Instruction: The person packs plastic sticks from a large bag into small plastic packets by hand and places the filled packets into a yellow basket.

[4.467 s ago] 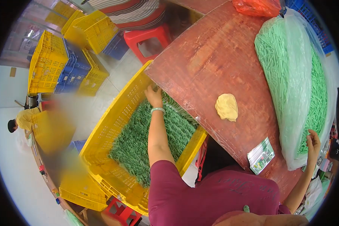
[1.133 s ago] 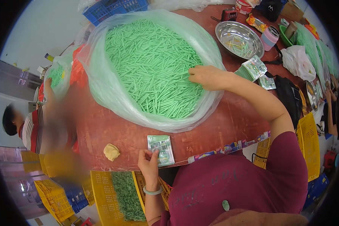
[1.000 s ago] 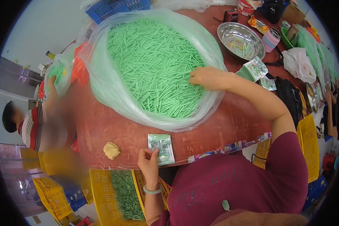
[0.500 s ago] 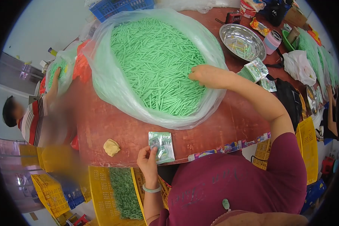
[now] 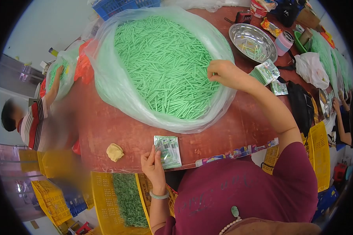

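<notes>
A large clear plastic bag (image 5: 110, 92) lies open, full of short thin green sticks (image 5: 164, 66). My right hand (image 5: 226, 74) is at the right side of the heap, fingertips pinched together over the sticks; whatever they hold is hidden. By the table's front edge lies a flat green-and-silver packet (image 5: 170, 152). The fingers and thumb of my left hand (image 5: 153, 166) grip its left edge. A crumpled pale yellow lump (image 5: 115, 152) rests on the table to the left of that hand.
A steel bowl (image 5: 253, 43) with a few sticks stands at the back right, near more packets (image 5: 266, 73) and a pink-and-white flask (image 5: 284, 41). Below the table edge, a yellow crate (image 5: 102, 196) holds many green packets. Co-workers sit left and right.
My right hand has shifted slightly right and up along the heap, its fingers still pinched. My left hand stays at the packet, with its fingers moved a little up along the edge.
</notes>
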`<state>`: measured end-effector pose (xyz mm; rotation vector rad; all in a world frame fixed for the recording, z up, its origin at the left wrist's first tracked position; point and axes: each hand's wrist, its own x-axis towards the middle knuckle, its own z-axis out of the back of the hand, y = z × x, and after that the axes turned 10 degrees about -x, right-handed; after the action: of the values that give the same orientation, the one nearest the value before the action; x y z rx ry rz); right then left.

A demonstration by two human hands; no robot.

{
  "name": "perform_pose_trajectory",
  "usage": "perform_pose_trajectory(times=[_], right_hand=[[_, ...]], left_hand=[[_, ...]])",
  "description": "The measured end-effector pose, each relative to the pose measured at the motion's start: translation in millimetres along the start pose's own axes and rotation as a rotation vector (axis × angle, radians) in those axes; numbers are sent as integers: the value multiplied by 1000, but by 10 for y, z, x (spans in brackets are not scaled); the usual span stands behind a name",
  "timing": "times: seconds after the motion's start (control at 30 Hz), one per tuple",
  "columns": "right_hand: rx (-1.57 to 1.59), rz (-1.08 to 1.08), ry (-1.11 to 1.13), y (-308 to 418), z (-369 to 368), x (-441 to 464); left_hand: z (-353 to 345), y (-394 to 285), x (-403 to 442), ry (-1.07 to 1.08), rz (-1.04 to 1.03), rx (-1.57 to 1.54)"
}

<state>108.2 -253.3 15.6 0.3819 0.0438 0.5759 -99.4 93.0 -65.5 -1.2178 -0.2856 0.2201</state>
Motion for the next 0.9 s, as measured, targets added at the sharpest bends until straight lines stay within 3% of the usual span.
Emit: perform_pose_trajectory(times=[0.03,0.13,0.33,0.43,0.5,0.57,0.63,0.67,0.73,0.8,0.9], right_hand=[[-28,-27,72,-20,-17,-8],[-6,82,-66,57,-232,-69],[-68,110,-1,228,-444,16],[-86,111,-13,301,-518,20],[-33,118,-30,275,-545,7],[21,129,-47,270,-548,15],[7,91,-3,277,-537,43],[7,95,-7,271,-507,62],[104,63,120,236,-420,101],[74,61,93,191,-447,111],[34,92,23,139,-538,84]], left_hand=[[-15,-15,-6,2,-2,1],[-50,-62,-20,8,-80,137],[-27,-133,-53,4,-200,254],[56,-239,-37,-32,-122,41],[174,-265,-5,-56,175,-290],[211,-327,77,-15,221,-418],[213,-414,162,112,479,-1021],[240,-389,179,193,555,-1136],[215,-313,193,200,628,-1183],[169,-256,190,212,737,-1259],[107,-356,202,289,742,-1300]])
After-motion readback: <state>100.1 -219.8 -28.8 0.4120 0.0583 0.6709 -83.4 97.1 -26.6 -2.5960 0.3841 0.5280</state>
